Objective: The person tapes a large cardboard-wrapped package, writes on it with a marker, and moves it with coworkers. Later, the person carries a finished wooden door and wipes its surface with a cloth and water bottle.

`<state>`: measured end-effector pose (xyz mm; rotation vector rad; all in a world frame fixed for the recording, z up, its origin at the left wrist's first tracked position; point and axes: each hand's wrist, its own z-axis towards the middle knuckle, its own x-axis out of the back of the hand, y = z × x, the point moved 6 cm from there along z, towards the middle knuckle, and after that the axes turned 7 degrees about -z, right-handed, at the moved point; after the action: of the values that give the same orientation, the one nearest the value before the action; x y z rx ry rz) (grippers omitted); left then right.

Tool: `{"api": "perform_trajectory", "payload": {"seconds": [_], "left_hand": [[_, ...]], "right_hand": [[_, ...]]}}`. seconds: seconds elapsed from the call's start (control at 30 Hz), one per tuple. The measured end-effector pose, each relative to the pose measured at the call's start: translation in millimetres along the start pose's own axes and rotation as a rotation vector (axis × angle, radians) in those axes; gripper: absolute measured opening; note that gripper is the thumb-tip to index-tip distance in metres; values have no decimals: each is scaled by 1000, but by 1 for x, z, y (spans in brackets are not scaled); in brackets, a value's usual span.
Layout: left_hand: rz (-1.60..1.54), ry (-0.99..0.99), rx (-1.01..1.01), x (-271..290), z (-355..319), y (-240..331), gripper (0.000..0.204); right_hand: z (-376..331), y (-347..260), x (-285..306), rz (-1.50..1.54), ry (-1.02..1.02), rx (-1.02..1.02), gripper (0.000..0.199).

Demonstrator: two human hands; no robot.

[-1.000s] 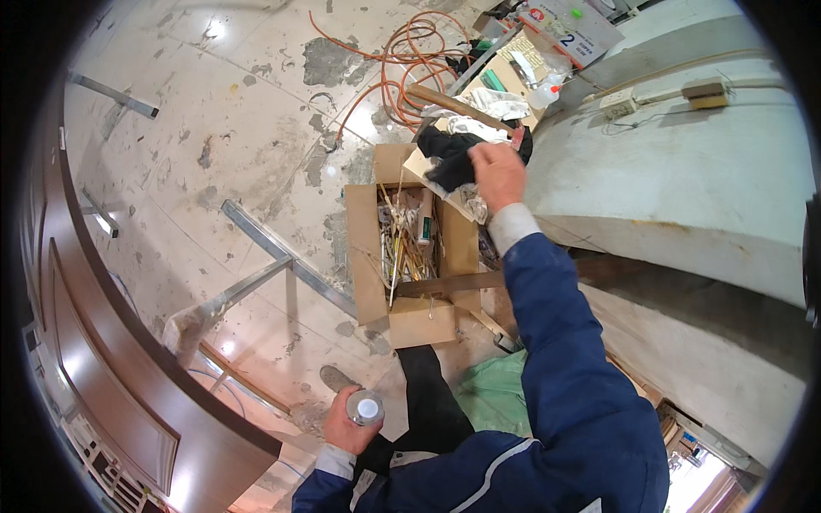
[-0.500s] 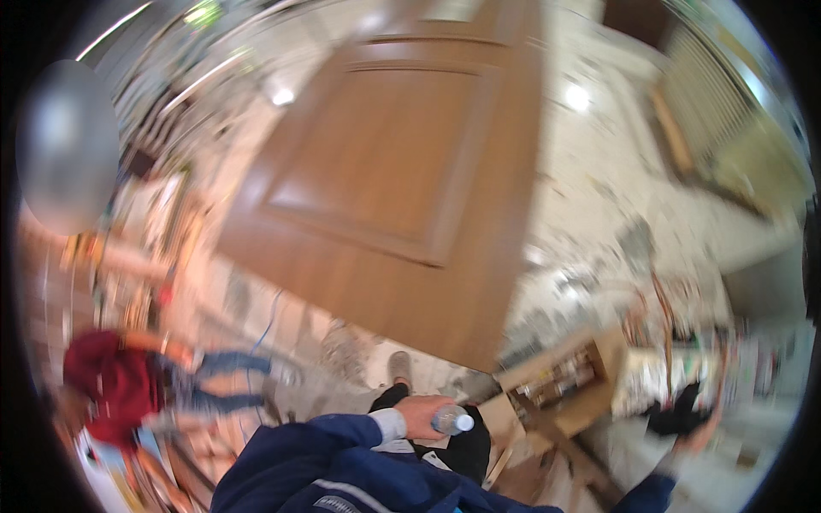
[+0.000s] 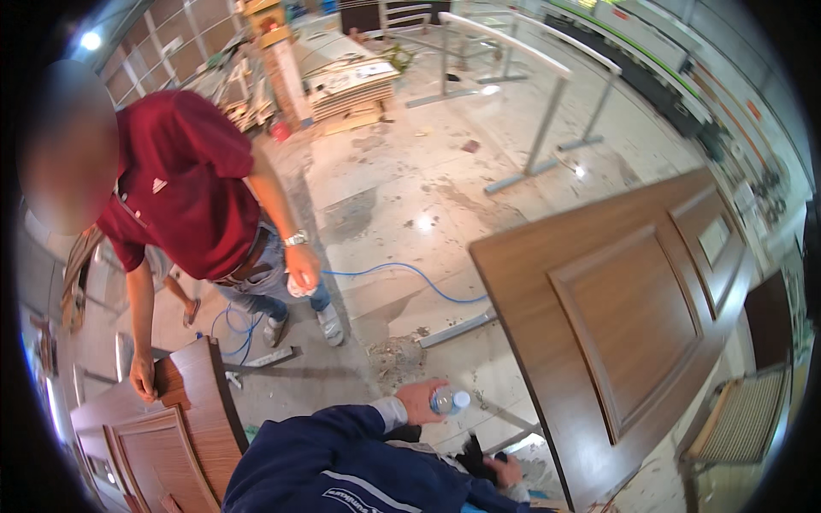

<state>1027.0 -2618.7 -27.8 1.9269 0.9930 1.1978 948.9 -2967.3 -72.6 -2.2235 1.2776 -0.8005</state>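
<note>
My left hand (image 3: 421, 400) is closed around a small clear plastic bottle (image 3: 446, 400) with a white cap, held over the dusty floor. My right hand (image 3: 506, 470) is low at the bottom edge and grips a black object (image 3: 475, 455) that I cannot make out. Both my sleeves are dark blue. A large brown panelled door (image 3: 633, 316) lies just right of both hands.
A person in a red shirt (image 3: 184, 184) stands at the left, one hand on a second brown door panel (image 3: 184, 419), the other holding something white. A blue cable (image 3: 410, 274) runs across the floor. Metal frames (image 3: 547, 111) and stacked boards (image 3: 351, 85) stand farther off.
The view has swung away from the cardboard box of parts to the open floor, the doors and the other person. The bottle stays in my left hand, the black object in my right.
</note>
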Motion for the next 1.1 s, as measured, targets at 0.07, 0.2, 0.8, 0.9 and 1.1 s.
{"api": "perform_trajectory", "payload": {"seconds": [0.07,0.2,0.8,0.9,1.1], "left_hand": [[-91,166,11,62,2,-11,79],[-232,388,19,165,5,-25,70],[-338,904,139,558,173,-152,78],[-398,1029,180,623,168,-162,77],[-597,1309,300,730,140,-231,78]], "right_hand": [[34,-116,-16,49,-65,337,42],[92,-227,-67,314,-413,151,52],[436,-612,-255,-94,-336,381,33],[504,-731,-313,-279,-436,467,27],[604,-971,-487,-682,-252,1048,27]]}}
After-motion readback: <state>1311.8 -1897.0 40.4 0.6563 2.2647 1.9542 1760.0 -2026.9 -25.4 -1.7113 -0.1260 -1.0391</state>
